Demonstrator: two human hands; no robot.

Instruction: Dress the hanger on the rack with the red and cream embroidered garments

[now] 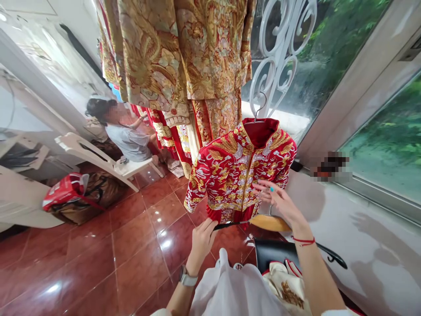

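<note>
A red jacket (243, 166) with dense gold and silver embroidery hangs upright on a metal hanger in front of me. Below its hem, my left hand (204, 237) is closed around the thin black end of what looks like a clothes hanger (230, 224). A gold-coloured piece (269, 222) shows along this hanger, with a short metal hook above it. My right hand (278, 199) is open, fingers stretched out before the jacket's lower front; whether they touch it I cannot tell. Red pleated cloth hangs beneath the jacket.
Gold embroidered garments (184, 57) hang above, beside a white scrolled metal frame (272, 52). Another person (128, 140) sits on a white chair (88, 153) at left, near a red bag (66, 188). Cream cloth (284, 281) lies on a black seat (272, 252) at my right.
</note>
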